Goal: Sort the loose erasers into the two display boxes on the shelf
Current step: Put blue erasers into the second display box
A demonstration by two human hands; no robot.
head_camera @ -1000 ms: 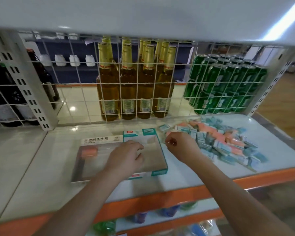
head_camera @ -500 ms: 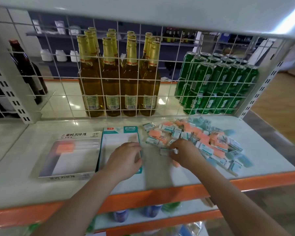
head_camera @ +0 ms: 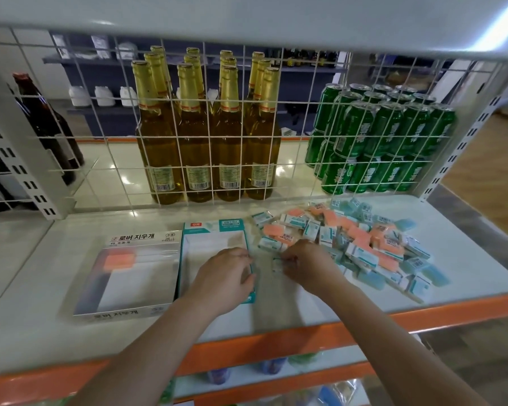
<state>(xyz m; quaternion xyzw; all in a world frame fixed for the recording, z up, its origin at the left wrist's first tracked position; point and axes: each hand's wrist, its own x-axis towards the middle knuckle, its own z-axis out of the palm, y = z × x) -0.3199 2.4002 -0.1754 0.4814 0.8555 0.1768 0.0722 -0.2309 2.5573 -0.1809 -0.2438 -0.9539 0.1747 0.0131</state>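
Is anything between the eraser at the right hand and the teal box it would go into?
Only the left hand, which rests on the right rim of the teal box, directly between it and the eraser at the right hand. Nothing else visible lies in that short gap.

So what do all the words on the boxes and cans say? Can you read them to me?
"로버 지우개": back flap of the white display box, in big dark letters.
"36": small number on that flap's right end; the tiny print beside and under it is too small.
"로버 지우개" again on that box's front wall, blurred.
Teal display box labels: too small.
Green cans: white characters, unreadable.
Bottle labels and eraser wrappers: too blurred.
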